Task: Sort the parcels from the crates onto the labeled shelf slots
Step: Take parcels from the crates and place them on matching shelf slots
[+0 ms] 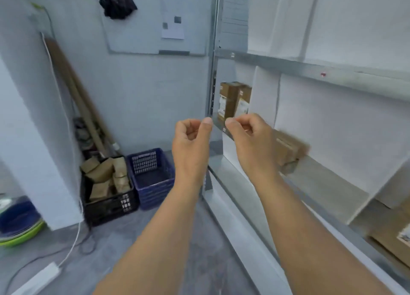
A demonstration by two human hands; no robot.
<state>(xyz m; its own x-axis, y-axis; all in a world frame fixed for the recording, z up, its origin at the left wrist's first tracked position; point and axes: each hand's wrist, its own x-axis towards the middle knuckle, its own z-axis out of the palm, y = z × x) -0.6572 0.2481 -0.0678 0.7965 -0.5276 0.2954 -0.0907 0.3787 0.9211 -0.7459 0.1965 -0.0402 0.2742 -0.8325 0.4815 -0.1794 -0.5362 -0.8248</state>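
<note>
Pale-walled storeroom with a grey floor, seen from your head looking forward and down. Your left hand (192,137) and right hand (248,135) are raised at the centre, close together but not touching. Each has its fingers curled in toward the thumb, with nothing visible in either.

At 8 o'clock on the floor stands a black plastic lattice crate (111,208), heaped with brown paper-wrapped parcels (104,175). Just beside it, toward the centre, sits a blue plastic lattice crate (153,184).

A grey metal shelf rack with white divider panels (310,70) fills the view from 1 to 4 o'clock. Tall brown cardboard boxes (233,99) stand upright in the slot just above your right hand. A blurred brown parcel (288,148) lies on the shelf board just behind that hand, at 3 o'clock.

At 11 o'clock a white wall board (144,28) hangs with a dark cloth (117,3) at its top corner.
</note>
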